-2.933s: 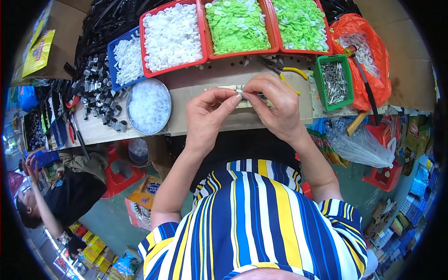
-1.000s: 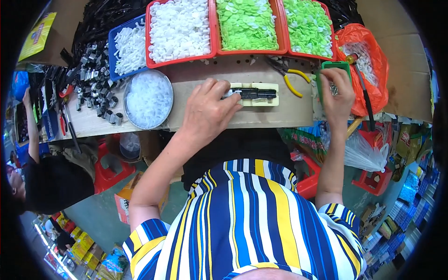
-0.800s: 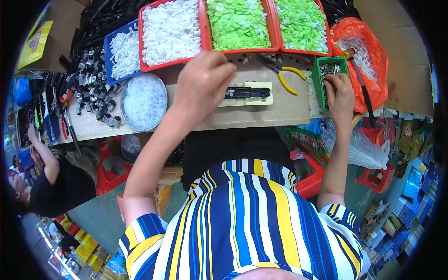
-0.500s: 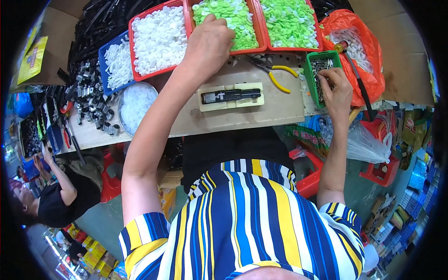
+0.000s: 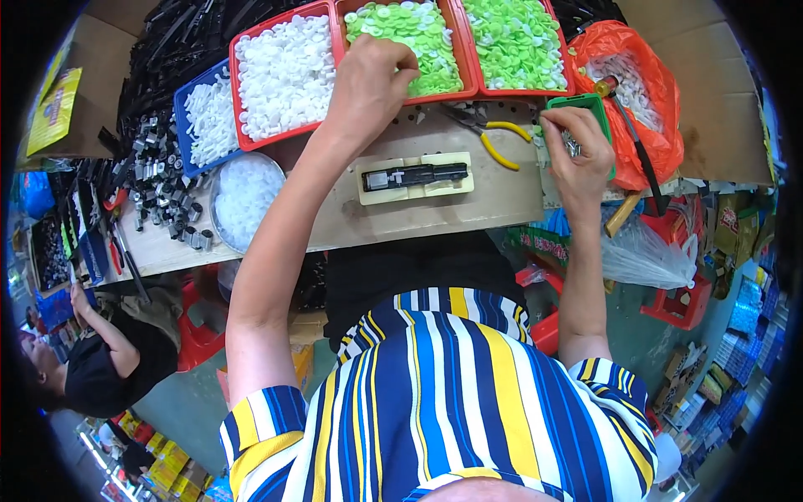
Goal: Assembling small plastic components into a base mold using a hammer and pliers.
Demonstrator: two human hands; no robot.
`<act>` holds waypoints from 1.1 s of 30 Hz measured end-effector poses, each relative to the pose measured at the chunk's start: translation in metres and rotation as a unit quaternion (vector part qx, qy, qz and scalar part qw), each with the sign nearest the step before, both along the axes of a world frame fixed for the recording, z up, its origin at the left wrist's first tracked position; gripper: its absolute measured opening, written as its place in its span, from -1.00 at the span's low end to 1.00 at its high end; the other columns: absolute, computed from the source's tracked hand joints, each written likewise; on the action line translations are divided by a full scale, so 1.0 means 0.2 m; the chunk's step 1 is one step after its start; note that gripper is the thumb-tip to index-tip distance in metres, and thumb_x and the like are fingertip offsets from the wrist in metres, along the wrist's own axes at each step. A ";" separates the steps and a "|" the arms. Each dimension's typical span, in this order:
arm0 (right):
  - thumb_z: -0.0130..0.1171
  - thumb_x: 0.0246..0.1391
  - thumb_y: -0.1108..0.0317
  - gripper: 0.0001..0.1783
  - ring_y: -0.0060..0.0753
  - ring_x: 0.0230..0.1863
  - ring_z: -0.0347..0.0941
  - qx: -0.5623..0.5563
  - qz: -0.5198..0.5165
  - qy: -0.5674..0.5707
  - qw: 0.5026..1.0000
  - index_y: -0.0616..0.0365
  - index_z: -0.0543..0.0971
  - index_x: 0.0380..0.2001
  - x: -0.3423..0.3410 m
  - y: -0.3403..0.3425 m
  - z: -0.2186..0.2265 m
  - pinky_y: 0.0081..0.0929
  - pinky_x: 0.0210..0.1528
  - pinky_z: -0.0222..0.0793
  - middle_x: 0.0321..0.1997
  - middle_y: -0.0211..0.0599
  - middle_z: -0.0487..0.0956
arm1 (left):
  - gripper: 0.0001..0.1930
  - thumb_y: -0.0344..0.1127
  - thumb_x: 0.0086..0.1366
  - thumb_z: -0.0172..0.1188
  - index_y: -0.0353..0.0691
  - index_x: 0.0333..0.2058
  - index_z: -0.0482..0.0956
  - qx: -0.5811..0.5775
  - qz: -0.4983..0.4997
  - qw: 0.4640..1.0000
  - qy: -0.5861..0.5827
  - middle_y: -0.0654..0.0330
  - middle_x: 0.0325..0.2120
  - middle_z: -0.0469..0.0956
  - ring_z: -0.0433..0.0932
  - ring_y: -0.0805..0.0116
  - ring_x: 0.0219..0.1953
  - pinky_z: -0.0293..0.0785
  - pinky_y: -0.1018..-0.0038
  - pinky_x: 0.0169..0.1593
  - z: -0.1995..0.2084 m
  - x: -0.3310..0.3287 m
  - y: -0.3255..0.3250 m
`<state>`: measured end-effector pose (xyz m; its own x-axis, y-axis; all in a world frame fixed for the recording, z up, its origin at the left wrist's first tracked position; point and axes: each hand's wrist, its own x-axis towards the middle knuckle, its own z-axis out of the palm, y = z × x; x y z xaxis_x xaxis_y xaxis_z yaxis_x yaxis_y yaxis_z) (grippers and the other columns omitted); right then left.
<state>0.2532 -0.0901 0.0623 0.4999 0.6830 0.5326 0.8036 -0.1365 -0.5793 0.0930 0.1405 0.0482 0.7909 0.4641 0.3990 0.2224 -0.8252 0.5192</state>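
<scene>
My left hand (image 5: pixel 372 88) hovers at the near left corner of a red bin of green discs (image 5: pixel 422 50), fingertips drawn together; whatever they hold is too small to see. Over the left edge of a green tray (image 5: pixel 600 106) of small metal pins (image 5: pixel 571 145) is my right hand (image 5: pixel 580 155), thumb and forefinger pinched, the thing between them unclear. Between my arms on the bench, a black part with a grey metal block (image 5: pixel 418 175) lies in a cream holder (image 5: pixel 416 195). Yellow-handled pliers (image 5: pixel 500 151) rest to the right of that holder.
Left of the discs stand a red bin of white round pieces (image 5: pixel 284 71), a blue tray of white pieces (image 5: pixel 209 117) and a round dish (image 5: pixel 247 197). An orange bag (image 5: pixel 669 142) and a screwdriver (image 5: pixel 607 85) lie right. At far left a person (image 5: pixel 100 360) sits working.
My right hand has drawn left and slightly back from inside the green tray, its fingers now pinched. My left hand has shifted slightly left over the discs.
</scene>
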 end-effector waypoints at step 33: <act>0.30 0.02 0.56 -0.88 -0.41 -0.26 0.59 0.067 0.171 0.245 0.952 0.28 0.62 -0.32 -0.28 0.21 -0.02 -0.50 -0.21 0.45 -0.33 -0.25 0.62 | -0.80 -0.35 0.31 0.28 -0.34 -0.17 0.58 -0.719 -0.009 0.688 -0.101 0.19 -0.37 0.65 0.65 0.47 -0.38 0.49 0.67 -0.38 0.10 -0.19 -0.35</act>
<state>0.1970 -0.0489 0.0577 0.4710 0.7930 0.3863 0.4175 0.1854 -0.8896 0.0558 0.0705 0.0688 0.7976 0.4845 -0.3593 0.0221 0.5717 0.8202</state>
